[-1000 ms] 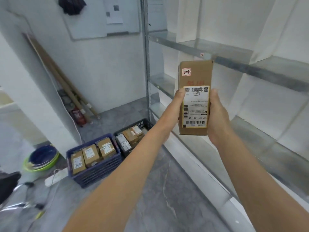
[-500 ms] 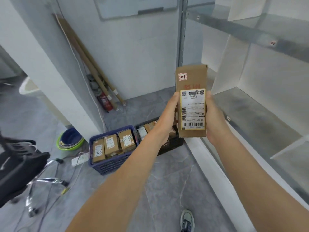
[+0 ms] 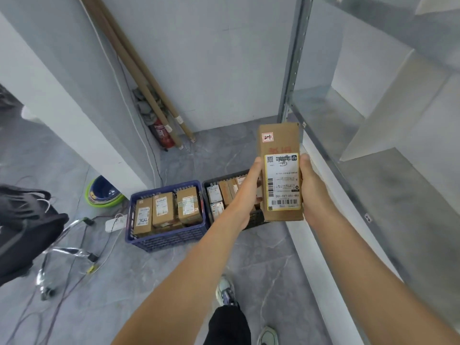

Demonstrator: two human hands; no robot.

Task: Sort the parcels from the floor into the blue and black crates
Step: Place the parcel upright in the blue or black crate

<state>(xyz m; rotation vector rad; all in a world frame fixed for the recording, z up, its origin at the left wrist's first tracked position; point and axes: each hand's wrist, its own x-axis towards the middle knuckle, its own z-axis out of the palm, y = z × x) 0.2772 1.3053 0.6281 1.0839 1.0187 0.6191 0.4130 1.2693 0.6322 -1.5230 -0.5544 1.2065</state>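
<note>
A tall brown cardboard parcel (image 3: 278, 143) with a white shipping label and a small red-edged sticker stands upright in front of me. My left hand (image 3: 246, 195) grips its left edge and my right hand (image 3: 312, 192) its right edge. Below and beyond it, on the grey floor, a blue crate (image 3: 169, 239) holds three upright parcels (image 3: 163, 209). Touching its right side is a black crate (image 3: 256, 220) with several parcels (image 3: 220, 195), partly hidden behind my left hand and the held parcel.
Metal shelving (image 3: 373, 158) runs along the right. A white pillar (image 3: 74, 100) stands at left, with cardboard tubes (image 3: 139, 68) and a red extinguisher (image 3: 163, 134) in the corner. Stacked bowls (image 3: 103, 192), a power strip (image 3: 115, 222), cables and a black bag (image 3: 22, 232) lie at left. My shoes (image 3: 225, 291) are below.
My view has tilted down and turned left, so the crates appear nearer and more central. The parcel stays upright in both hands and now hangs just above the black crate.
</note>
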